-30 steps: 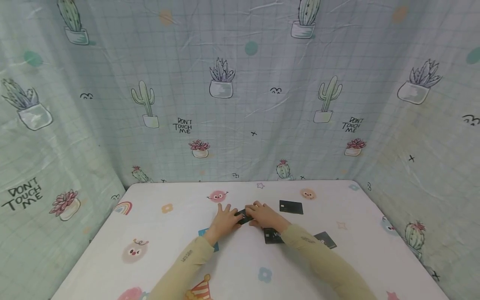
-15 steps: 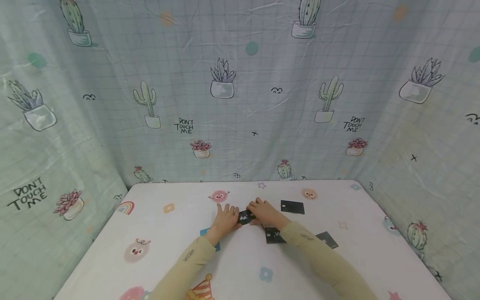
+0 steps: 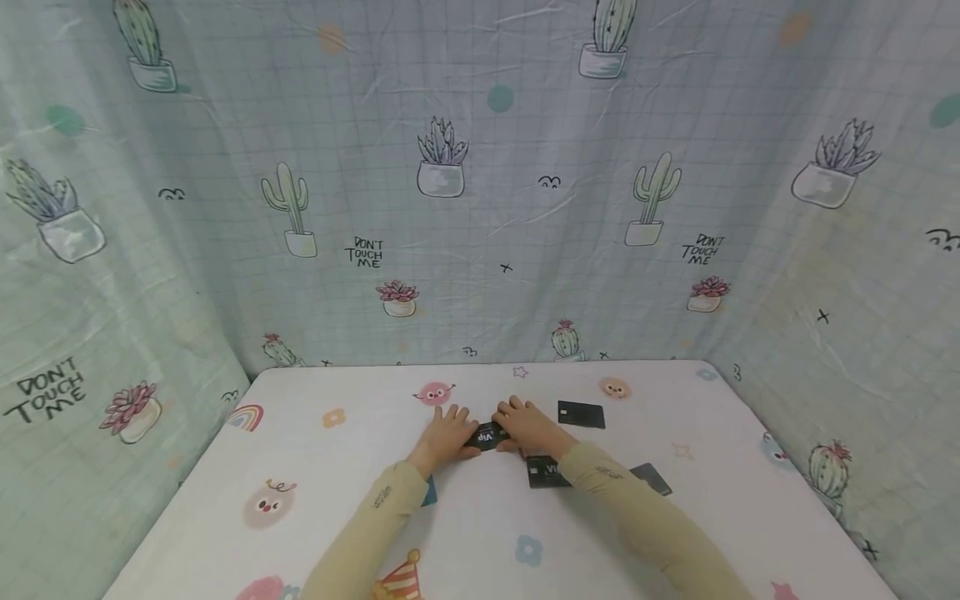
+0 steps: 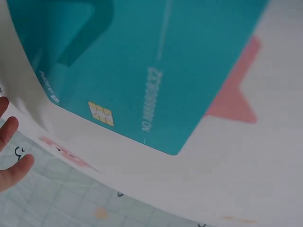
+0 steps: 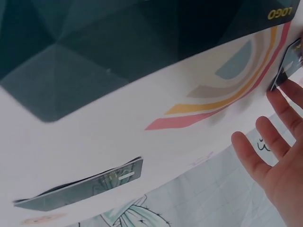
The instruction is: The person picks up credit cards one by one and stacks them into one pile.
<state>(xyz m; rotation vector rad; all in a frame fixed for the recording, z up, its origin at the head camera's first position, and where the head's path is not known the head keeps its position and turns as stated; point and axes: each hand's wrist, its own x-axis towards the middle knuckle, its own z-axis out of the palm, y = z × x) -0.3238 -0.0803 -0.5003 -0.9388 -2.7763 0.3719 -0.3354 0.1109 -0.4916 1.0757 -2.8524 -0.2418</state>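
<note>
A black bank card (image 3: 487, 436) with "Vip" printed on it lies between my two hands, low over the white table. My left hand (image 3: 444, 435) pinches its left end, thumb on the near side. From the other end my right hand (image 3: 532, 429) grips it with thumb and fingers; the right wrist view catches the card (image 5: 288, 64) at those fingertips. A teal card (image 4: 128, 85) lies beneath my left wrist, mostly covered by the sleeve in the head view. Below my right wrist is another black Vip card (image 3: 543, 472), partly hidden.
Farther back to the right lies a black card (image 3: 581, 414) with a chip. A dark grey card (image 3: 651, 478) sits beside my right sleeve, partly covered by it. The white table (image 3: 480, 542) has printed cartoons; a patterned curtain (image 3: 480, 233) encloses its back and sides.
The held card's Vip face has come into fuller view between my hands. My left hand and sleeve have shifted slightly, covering more of the teal card. The other cards lie unmoved.
</note>
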